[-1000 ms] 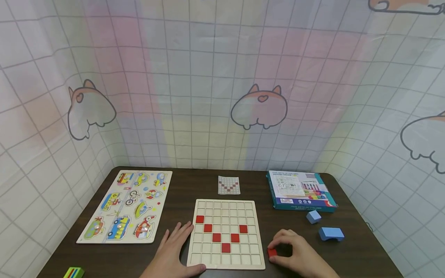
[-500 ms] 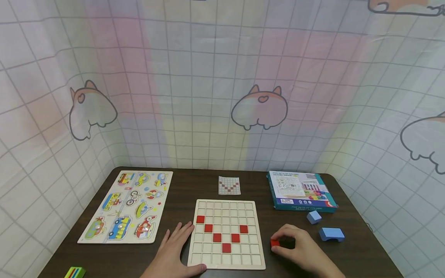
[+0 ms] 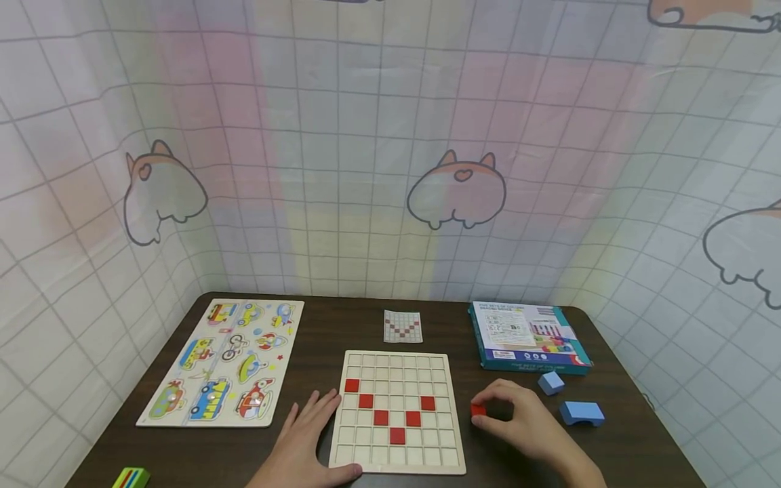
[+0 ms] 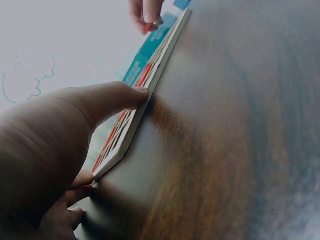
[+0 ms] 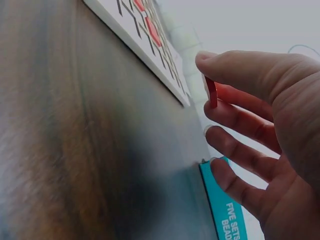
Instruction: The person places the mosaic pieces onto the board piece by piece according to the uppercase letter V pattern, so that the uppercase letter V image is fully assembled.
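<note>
A pale wooden grid board (image 3: 390, 468) lies on the dark table, with several red square tiles in its cells forming most of a V. My left hand (image 3: 308, 444) rests on the board's left side, fingers spread along the edge and thumb on the near left corner. In the left wrist view that thumb (image 4: 117, 97) presses the rim. Just right of the board, my right hand (image 3: 518, 417) pinches a red square tile (image 3: 478, 410) between thumb and fingertips. The right wrist view shows this tile (image 5: 212, 92) edge-on, raised above the table.
Behind the board lies a small card (image 3: 403, 327) printed with a V pattern. A teal box (image 3: 531, 339), a blue cube (image 3: 551, 383) and a blue arch block (image 3: 582, 412) are at the right. Left are a vehicle puzzle board (image 3: 222, 366) and a green striped block (image 3: 131, 478).
My right hand, pinching the red tile, has moved away from me along the board's right side, after a slight shift to the right. My left hand stays on the board.
</note>
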{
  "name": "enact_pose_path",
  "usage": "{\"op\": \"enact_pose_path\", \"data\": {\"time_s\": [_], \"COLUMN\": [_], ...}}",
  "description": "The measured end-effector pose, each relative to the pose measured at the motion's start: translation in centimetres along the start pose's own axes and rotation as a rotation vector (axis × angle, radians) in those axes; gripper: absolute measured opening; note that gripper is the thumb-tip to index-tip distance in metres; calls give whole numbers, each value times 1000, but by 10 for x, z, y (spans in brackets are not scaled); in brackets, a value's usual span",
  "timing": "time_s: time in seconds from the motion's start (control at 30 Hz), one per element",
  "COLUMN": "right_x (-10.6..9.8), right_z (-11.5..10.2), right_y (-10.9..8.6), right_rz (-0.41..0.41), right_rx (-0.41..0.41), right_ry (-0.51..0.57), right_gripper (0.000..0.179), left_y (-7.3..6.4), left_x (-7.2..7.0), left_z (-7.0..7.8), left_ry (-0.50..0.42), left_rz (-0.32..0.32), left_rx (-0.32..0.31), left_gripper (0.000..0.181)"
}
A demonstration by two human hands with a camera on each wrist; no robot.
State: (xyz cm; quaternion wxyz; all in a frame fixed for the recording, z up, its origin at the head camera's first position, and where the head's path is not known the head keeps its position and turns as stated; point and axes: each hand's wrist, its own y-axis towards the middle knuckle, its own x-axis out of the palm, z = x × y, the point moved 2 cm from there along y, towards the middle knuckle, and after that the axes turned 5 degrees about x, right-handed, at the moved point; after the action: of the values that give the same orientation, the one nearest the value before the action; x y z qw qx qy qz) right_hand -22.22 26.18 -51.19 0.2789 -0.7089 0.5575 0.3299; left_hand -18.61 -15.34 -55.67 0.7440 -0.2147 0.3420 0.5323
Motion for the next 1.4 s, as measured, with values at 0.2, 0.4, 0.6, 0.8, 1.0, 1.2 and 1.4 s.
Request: {"op": "enact_pose_path", "data": {"time_s": [0.2,0.4,0.6,0.8,1.0,1.2,1.4], "right_x": [1,2,6,12,20,28,38], "right_z": [-8,-16,-19,-20,-21,-20,-17], "right_y": [9,17,29,43,54,61,69], "right_rz": [24,55,41,29,16,9,-19], "right_rx": [-9,-54,-38,-47,-57,-61,-64], "right_ry": [-2,-26,3,8,21,17,51], "right_gripper": [22,23,23,22,25,24,20], "left_y": [0,-1,-1,-1,-1,-1,-1], "left_x": [-1,-1,-2,-2,-2,-1,-1], "left_z": [1,1,1,0,1,-1,-1], "left_ry": [-13,-18,-18,-19,-26,-11,-1], "left_rz": [-12,-14,-9,-13,-16,-12,-5], "left_rx": [-13,-22,-15,-16,-23,-19,-7], "left_gripper": [125,126,126,126,125,126,125]}}
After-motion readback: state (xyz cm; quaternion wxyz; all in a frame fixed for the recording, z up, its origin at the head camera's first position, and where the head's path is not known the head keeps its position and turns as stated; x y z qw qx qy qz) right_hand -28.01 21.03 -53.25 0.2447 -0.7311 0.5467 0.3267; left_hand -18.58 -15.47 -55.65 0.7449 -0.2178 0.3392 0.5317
